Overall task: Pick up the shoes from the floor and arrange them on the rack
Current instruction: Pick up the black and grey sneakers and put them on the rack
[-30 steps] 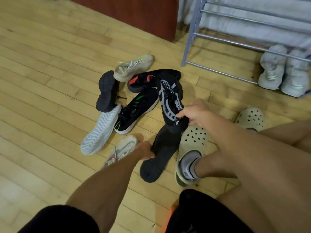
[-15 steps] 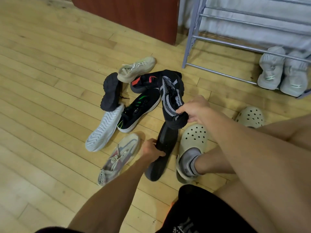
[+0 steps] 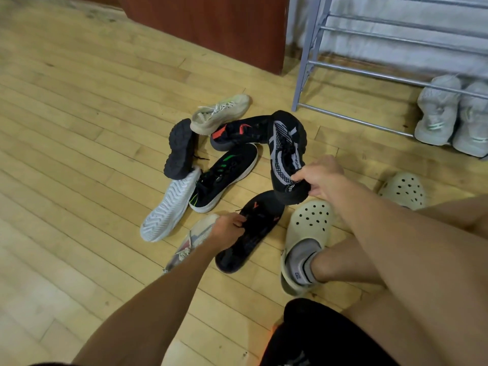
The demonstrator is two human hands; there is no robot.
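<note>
Several shoes lie in a heap on the wooden floor. My right hand (image 3: pixel 318 178) grips the heel of a black and grey knit shoe (image 3: pixel 286 151), lifted with its toe pointing away. My left hand (image 3: pixel 229 228) is closed on the laces of a black shoe with orange marks (image 3: pixel 253 233) lying on the floor. A grey and pink sneaker (image 3: pixel 190 241) lies partly under my left arm. A black shoe with green stripes (image 3: pixel 224 178), an upturned white-soled shoe (image 3: pixel 169 207), a beige sneaker (image 3: pixel 219 113) and more black shoes fill the heap. The metal rack (image 3: pixel 351 75) stands at the upper right.
A pair of light grey sneakers (image 3: pixel 454 114) stands on the rack's lowest rail at the right. My feet wear cream clogs (image 3: pixel 306 233) beside the heap. A dark red cabinet (image 3: pixel 211 25) stands behind the shoes, left of the rack. Wooden floor stretches to the left.
My left hand has turned the black shoe with orange marks from sole-up to upper-side up and taken its laces. My right hand keeps the knit shoe lifted.
</note>
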